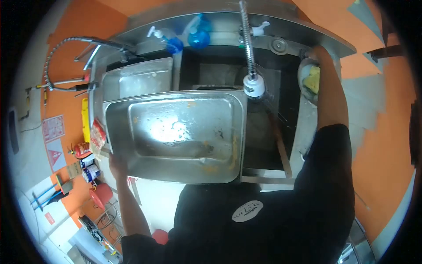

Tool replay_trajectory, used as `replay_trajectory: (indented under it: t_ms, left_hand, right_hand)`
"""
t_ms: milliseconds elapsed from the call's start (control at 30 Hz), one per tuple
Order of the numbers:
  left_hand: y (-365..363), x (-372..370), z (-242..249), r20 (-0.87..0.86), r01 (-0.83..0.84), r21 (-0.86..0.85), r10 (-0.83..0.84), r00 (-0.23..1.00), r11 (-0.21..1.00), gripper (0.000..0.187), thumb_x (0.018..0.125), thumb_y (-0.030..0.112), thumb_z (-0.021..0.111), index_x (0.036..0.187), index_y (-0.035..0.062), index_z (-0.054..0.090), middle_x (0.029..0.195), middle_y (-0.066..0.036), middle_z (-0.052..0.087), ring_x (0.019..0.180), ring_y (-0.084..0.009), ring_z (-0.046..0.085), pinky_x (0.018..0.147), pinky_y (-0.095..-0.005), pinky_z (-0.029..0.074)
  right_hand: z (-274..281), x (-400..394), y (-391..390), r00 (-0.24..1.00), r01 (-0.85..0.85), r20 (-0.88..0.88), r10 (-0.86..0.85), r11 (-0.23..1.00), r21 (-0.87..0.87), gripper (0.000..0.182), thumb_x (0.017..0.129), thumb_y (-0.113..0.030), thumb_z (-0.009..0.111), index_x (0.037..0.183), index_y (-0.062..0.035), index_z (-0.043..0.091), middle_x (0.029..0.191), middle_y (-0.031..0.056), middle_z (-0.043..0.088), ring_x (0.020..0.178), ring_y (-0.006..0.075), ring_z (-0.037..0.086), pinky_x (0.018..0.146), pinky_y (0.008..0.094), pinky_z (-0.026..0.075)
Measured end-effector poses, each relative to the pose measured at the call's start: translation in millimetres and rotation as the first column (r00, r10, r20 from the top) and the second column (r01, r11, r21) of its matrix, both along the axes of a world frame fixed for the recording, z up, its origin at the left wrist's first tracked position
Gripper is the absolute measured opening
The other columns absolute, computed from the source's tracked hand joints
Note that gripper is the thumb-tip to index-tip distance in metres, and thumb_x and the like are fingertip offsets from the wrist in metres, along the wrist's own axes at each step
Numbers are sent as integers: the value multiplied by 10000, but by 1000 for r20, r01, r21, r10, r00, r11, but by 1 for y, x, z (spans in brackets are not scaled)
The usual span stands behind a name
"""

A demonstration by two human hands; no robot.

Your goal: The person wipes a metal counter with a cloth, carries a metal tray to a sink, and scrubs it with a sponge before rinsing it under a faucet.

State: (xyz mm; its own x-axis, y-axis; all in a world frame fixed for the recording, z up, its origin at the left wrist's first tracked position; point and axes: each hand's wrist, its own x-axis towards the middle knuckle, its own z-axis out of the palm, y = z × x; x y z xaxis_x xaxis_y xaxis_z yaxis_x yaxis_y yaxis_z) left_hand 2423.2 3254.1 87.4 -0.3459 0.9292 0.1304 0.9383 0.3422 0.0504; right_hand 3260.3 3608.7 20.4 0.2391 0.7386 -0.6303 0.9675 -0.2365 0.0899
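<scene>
My left hand (118,166) grips the near left corner of a large rectangular steel pan (176,169), its fingers partly hidden by the rim. The pan is tilted over the sink, with brownish residue on its bottom and right wall. On the far right my right arm reaches to the back, and my right hand (321,53) is beside a bowl (302,70) that holds a yellow sponge (312,80). The fingers of that hand are hidden, so I cannot see whether they hold anything.
A second steel pan (140,83) sits at the back left. A spring-hose faucet (249,48) hangs over the dark sink (268,149), where a wooden-handled tool (281,149) leans. Blue bottles (199,38) stand on the back ledge. A red packet (97,134) lies left of the pan.
</scene>
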Motion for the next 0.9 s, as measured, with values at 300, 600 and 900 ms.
replay_trajectory:
  t_ms: [300, 600, 900]
  left_hand:
    - [9, 6, 21, 193, -30, -115, 52, 980, 993, 369, 744, 194, 663, 1037, -11, 572, 926, -240, 639, 903, -442, 612, 779, -486, 486]
    - [36, -26, 15, 650, 201, -161, -50, 759, 966, 435, 813, 172, 562, 1208, -12, 556, 1058, -229, 662, 1023, -365, 632, 888, -436, 481]
    - [8, -18, 14, 757, 292, -209, -34, 652, 933, 344, 845, 109, 515, 1166, 9, 586, 1013, -228, 673, 978, -394, 649, 831, -439, 502]
  right_hand:
    - [18, 68, -25, 985, -134, 173, 6, 664, 736, 361, 857, -367, 620, 1002, -52, 719, 979, 207, 695, 951, 349, 668, 843, 440, 504]
    - [201, -257, -284, 730, 556, -677, 90, 497, 666, 338, 847, -126, 546, 1152, 18, 571, 914, 109, 634, 894, 223, 617, 850, 332, 478]
    - [-9, -438, -243, 935, 307, -326, -143, 786, 537, 435, 942, -246, 500, 1256, 50, 440, 1101, 370, 550, 1014, 482, 585, 889, 508, 469]
